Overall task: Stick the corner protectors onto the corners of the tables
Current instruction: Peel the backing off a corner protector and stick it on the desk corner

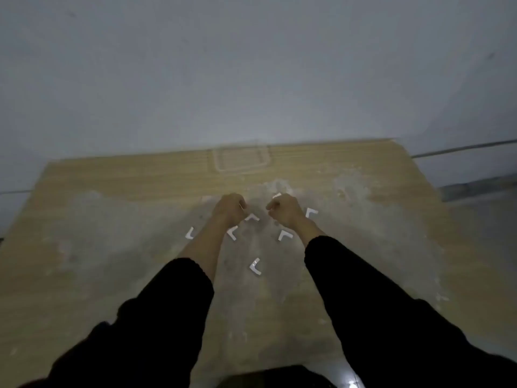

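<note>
White corner protectors (255,266) on table (391,219), unlabelled; left hand (229,208), right hand (285,210) loosely curled

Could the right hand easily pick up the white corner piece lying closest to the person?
Probably yes. That corner protector lies alone on the table, nearer than the right hand, with nothing covering it; the hand would only need to draw back.

A worn wooden tabletop (112,247), smeared with pale dusty patches, carries white L-shaped corner protectors (255,266) scattered loosely near its middle, lying apart from one another, with a rectangular outline (241,161) at its far edge.
</note>
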`<action>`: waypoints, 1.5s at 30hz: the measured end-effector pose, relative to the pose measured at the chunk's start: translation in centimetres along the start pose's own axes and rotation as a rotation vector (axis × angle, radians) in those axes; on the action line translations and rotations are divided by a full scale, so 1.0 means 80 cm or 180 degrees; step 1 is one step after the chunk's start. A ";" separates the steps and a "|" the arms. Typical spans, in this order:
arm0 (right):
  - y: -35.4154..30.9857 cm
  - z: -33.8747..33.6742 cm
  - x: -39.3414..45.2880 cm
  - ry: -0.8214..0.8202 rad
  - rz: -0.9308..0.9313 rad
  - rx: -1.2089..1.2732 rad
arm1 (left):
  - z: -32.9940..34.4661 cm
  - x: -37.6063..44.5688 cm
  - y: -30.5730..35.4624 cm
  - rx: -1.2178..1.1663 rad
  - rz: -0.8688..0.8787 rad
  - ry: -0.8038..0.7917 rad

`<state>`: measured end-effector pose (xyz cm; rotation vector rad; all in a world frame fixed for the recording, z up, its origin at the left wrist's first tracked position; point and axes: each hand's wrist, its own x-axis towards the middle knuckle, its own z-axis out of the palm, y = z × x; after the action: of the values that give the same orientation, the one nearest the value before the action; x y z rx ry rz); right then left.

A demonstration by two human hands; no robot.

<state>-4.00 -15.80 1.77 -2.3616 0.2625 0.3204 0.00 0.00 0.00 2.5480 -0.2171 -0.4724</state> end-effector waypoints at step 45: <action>0.024 -0.010 0.073 0.0508 0.0252 0.2142 | 0.029 0.037 0.053 -0.2596 -0.0374 0.0432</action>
<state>1.11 -18.31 -0.69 -1.7134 0.4599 0.0588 1.60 -5.43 -0.45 1.7829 0.1553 -0.3341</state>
